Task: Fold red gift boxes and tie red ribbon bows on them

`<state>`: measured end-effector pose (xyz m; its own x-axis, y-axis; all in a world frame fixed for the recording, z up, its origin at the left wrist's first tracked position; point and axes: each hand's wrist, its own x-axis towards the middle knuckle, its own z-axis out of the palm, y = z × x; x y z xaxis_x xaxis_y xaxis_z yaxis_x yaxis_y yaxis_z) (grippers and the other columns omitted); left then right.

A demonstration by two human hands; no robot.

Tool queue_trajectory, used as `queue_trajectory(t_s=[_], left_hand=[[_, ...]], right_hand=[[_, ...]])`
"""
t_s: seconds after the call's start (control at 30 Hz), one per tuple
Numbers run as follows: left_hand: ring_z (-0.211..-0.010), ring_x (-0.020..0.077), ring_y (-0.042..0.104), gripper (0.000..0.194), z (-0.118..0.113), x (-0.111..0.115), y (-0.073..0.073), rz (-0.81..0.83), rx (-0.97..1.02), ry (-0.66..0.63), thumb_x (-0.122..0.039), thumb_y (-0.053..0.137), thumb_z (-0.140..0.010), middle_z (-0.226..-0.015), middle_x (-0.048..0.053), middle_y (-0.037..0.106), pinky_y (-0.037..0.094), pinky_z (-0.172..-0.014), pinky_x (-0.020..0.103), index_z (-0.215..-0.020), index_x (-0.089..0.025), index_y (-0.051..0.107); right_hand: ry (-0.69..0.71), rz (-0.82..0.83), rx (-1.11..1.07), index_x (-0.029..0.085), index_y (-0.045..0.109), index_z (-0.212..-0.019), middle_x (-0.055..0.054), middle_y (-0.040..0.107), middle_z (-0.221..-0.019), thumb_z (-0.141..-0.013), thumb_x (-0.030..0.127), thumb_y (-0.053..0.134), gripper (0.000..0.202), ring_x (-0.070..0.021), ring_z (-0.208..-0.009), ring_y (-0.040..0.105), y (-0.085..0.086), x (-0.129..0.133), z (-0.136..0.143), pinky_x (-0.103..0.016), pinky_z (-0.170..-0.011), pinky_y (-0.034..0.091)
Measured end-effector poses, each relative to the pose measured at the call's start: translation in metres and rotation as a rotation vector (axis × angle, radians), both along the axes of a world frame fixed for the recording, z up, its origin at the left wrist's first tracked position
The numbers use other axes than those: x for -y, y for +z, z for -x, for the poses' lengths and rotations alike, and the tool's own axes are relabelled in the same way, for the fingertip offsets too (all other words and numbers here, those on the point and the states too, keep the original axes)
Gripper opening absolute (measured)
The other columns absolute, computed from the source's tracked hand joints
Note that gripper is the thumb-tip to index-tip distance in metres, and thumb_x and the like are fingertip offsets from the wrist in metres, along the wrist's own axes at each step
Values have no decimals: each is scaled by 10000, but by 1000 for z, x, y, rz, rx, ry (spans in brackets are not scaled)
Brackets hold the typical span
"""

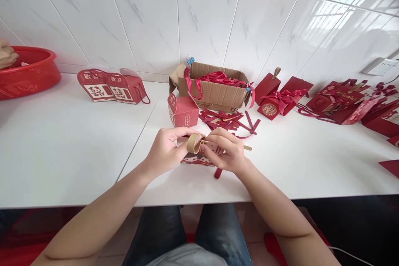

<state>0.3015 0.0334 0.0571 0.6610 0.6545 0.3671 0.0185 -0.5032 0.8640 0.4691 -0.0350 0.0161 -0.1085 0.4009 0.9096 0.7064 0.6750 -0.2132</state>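
Observation:
Both my hands meet over a red printed gift box near the front of the white table. A tan strap is bent into a loop above the box. My left hand pinches the loop from its left side. From the right, the fingers of my right hand close on the strap beside the loop. A tan strap end sticks out past my right hand. Much of the box top is hidden by my hands. Just behind stands another red gift box.
Loose red straps lie before a cardboard box of red ribbons. Double-happiness boxes stand at the left, ribboned boxes at the right. Another person's hand is over a red plastic basin. Tiled wall behind.

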Motion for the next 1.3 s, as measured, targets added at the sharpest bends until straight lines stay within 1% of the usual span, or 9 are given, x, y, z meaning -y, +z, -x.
queue_trajectory(t_s=[0.13,0.27,0.37,0.53,0.67,0.9,1.07,1.2,1.3], left_hand=[[-682,171,697,151,0,2,-1,-18,5,-19,-274,674,-798,-860,55,756,582,-588,223,-887,-181,754],[-717,182,709,212,0,3,-2,28,12,-12,-295,683,-796,-899,67,755,587,-583,218,-957,-171,744],[-728,183,704,206,0,3,-2,25,0,0,-296,659,-818,-867,67,755,589,-602,223,-945,-163,753],[-885,197,690,167,-3,2,-5,-11,68,10,-261,662,-812,-989,79,734,589,-708,229,-907,-167,763],[-772,161,671,166,-5,2,-7,-38,84,25,-289,655,-828,-875,65,733,567,-655,211,-883,-177,764],[-634,125,606,186,-5,5,-6,-23,65,77,-334,670,-815,-721,37,689,533,-583,195,-815,-165,748],[-633,122,604,187,-5,7,-5,-36,65,86,-336,666,-816,-718,33,688,526,-582,194,-804,-165,741],[-586,112,586,195,-5,6,-4,-36,58,70,-336,655,-824,-653,15,656,524,-578,201,-764,-164,727],[-613,127,613,187,-4,5,-6,-42,67,54,-333,655,-825,-650,13,657,529,-591,215,-776,-166,724]], right_hand=[[-3,-5,10,180,608,-905,-45,613,-745,-826,149,603,85,-129,-642,596,0,0,0,-246,-529,534],[2,-12,13,181,605,-915,-46,609,-751,-828,154,604,91,-127,-652,598,0,0,1,-244,-537,536],[1,-15,18,180,603,-916,-48,609,-750,-829,161,604,89,-129,-648,593,1,0,1,-246,-532,533],[-4,20,-15,178,608,-923,-51,614,-754,-827,163,605,97,-131,-648,598,1,0,1,-252,-544,536],[-12,56,-59,180,615,-929,-57,625,-776,-823,173,616,106,-130,-653,605,0,1,2,-255,-560,542],[-7,49,-63,180,615,-912,-55,622,-762,-823,160,604,92,-133,-661,608,3,2,4,-259,-566,546],[13,45,-70,171,612,-909,-58,610,-762,-821,153,606,91,-132,-658,601,3,1,5,-261,-558,539],[11,48,-72,177,606,-906,-53,602,-760,-823,157,601,85,-132,-659,595,3,1,5,-262,-554,531],[2,68,-69,178,596,-895,-47,596,-747,-824,150,597,77,-131,-654,585,3,2,6,-261,-547,518]])
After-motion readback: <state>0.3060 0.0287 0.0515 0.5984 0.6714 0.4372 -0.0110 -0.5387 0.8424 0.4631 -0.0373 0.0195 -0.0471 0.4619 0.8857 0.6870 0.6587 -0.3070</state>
